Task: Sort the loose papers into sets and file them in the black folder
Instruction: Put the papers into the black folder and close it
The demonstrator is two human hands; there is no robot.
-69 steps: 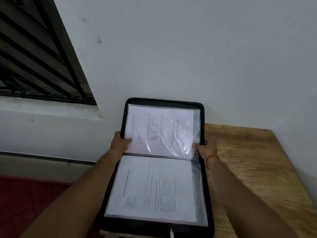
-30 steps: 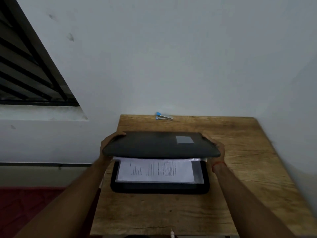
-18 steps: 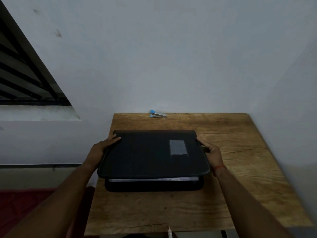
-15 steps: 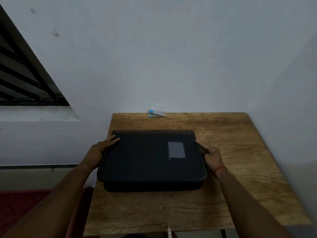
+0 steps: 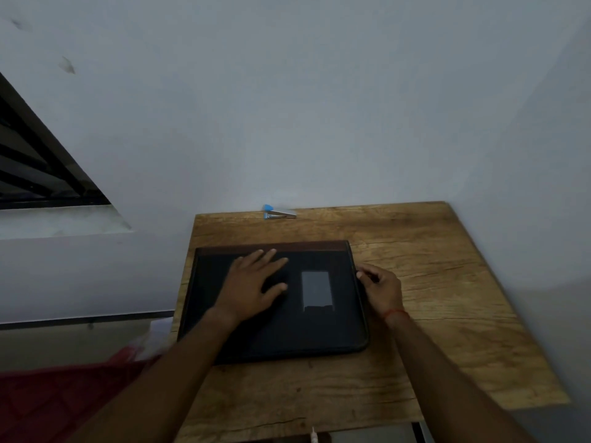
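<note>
One closed black folder (image 5: 287, 330) is laid flat on the table (image 5: 431, 251). Its cover is pressed by the flat, released left grip (image 5: 252, 282); its right edge is pinched by the right grip (image 5: 380, 286).

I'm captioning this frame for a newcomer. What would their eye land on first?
The closed black folder lying flat on the wooden table, with the left hand flat on its cover and the right hand curled at its right edge. Next, the small blue-tipped stapler at the far edge, by the wall.
</note>
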